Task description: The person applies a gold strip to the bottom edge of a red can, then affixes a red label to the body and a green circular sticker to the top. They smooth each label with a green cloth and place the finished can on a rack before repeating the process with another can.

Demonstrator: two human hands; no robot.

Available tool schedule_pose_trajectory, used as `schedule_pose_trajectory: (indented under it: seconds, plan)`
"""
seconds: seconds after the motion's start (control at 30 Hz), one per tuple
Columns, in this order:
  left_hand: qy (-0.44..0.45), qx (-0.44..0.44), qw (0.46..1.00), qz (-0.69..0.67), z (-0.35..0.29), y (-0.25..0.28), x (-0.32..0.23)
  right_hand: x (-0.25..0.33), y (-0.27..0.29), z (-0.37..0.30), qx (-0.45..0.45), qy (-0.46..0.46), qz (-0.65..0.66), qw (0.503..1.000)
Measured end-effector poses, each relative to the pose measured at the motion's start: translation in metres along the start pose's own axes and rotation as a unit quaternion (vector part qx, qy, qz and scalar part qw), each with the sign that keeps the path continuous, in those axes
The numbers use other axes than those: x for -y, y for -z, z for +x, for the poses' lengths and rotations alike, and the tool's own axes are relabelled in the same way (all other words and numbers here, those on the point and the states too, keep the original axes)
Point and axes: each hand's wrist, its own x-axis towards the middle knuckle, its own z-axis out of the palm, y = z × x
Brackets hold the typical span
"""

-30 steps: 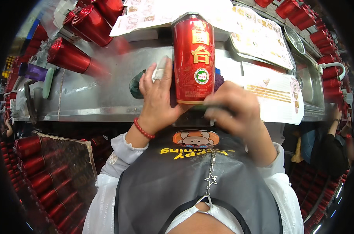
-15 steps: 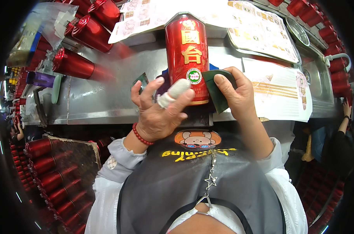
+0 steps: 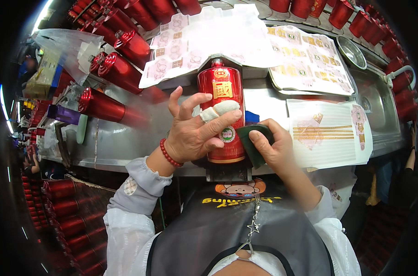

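Note:
A shiny red bottle (image 3: 219, 83) with gold characters lies in a dark holder (image 3: 228, 173) at the counter's front, its neck pointing away from me. A round green-and-white sticker (image 3: 227, 134) sits low on its face. My left hand (image 3: 190, 131), one finger wrapped in white, reaches over the bottle with fingers apart; whether the fingertips touch it I cannot tell. Beside the bottle's right side, my right hand (image 3: 280, 149) grips a dark green flat scraper (image 3: 252, 146) between thumb and fingers.
Sheets of decals (image 3: 172, 55) cover the back of the counter, with a stacked tray of them (image 3: 305, 60) at right. A striped white sheet (image 3: 324, 133) lies near a metal sink (image 3: 383, 106). Red bottles (image 3: 101, 105) lie at left.
My left hand has moved farther over the bottle's face. The right hand still holds the scraper by the bottle's side. The whole view has shifted, so the counter appears lower.

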Motion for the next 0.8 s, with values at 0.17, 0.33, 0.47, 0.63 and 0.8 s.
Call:
schedule_pose_trajectory:
  seconds: [0.17, 0.33, 0.47, 0.63, 0.8]
  plan:
    - [-0.016, 0.0, 1.0, 0.025, 0.017, 0.01, 0.005, 0.001, 0.002, 0.002, 0.006, 0.009, -0.001, 1.0]
    - [-0.04, 0.018, 0.999, 0.023, 0.021, 0.003, 0.016, -0.001, 0.003, 0.004, 0.015, 0.025, -0.011, 1.0]
    - [-0.111, 0.018, 0.992, 0.052, 0.029, 0.008, 0.016, -0.001, 0.005, 0.005, 0.024, 0.032, -0.016, 0.999]
    - [-0.121, 0.035, 0.992, 0.021, 0.026, 0.012, 0.011, -0.007, 0.004, 0.005, 0.028, 0.058, -0.031, 0.997]
    - [-0.007, -0.004, 1.0, 0.012, 0.032, 0.008, 0.031, -0.006, 0.004, 0.006, 0.039, 0.044, -0.033, 0.998]
